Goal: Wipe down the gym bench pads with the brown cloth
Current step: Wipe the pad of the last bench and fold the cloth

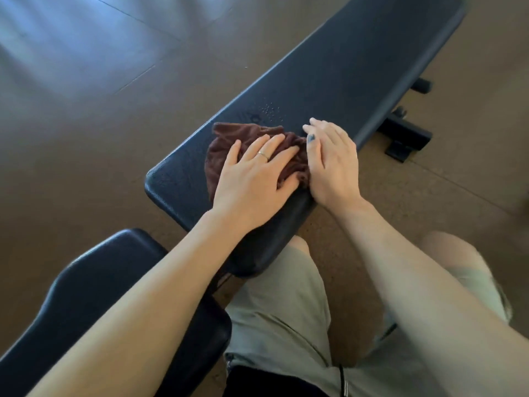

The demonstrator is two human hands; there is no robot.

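A long black bench pad (337, 70) runs from the middle of the view up to the far right. The crumpled brown cloth (229, 136) lies on its near end. My left hand (254, 179) presses flat on the cloth with straight, spread fingers. My right hand (332, 161) lies flat on the pad just right of the cloth, its thumb against the cloth's edge. Small water droplets (269, 108) bead on the pad just beyond the cloth. A second, shorter black pad (94, 276) sits at the lower left under my left forearm.
The bench's black metal foot (406, 136) sticks out on the floor right of the long pad. Brown floor (86, 167) surrounds the bench. My legs in light shorts (286, 310) stand close against the near end of the long pad.
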